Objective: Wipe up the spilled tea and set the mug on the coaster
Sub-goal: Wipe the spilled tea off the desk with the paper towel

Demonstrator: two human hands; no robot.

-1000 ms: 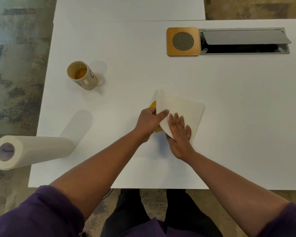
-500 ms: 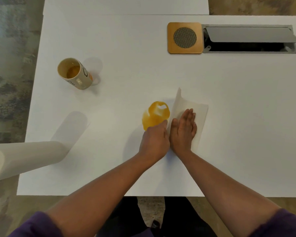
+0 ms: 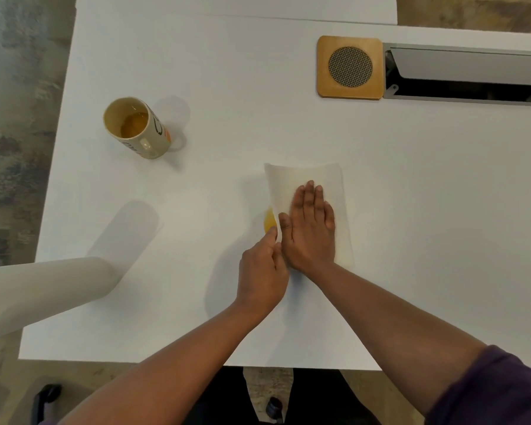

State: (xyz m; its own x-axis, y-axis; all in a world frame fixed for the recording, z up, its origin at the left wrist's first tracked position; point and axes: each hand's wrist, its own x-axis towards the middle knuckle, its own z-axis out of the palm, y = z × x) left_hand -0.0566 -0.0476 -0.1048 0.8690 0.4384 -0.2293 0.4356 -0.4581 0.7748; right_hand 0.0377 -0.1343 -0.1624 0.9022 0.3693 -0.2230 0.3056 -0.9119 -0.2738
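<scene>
Pressing flat, the open right hand (image 3: 311, 223) holds the white paper towel (image 3: 307, 191); the left hand (image 3: 262, 271) pinches its edge beside the amber tea puddle (image 3: 269, 221): draw leftward over it.

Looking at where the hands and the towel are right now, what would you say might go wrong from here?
1. A sliver of spilled tea shows past the paper towel edge; the right hand pressing flat may push liquid outward rather than soak it.
2. The mug still holds tea, so carrying it to the coaster could spill more.
</scene>
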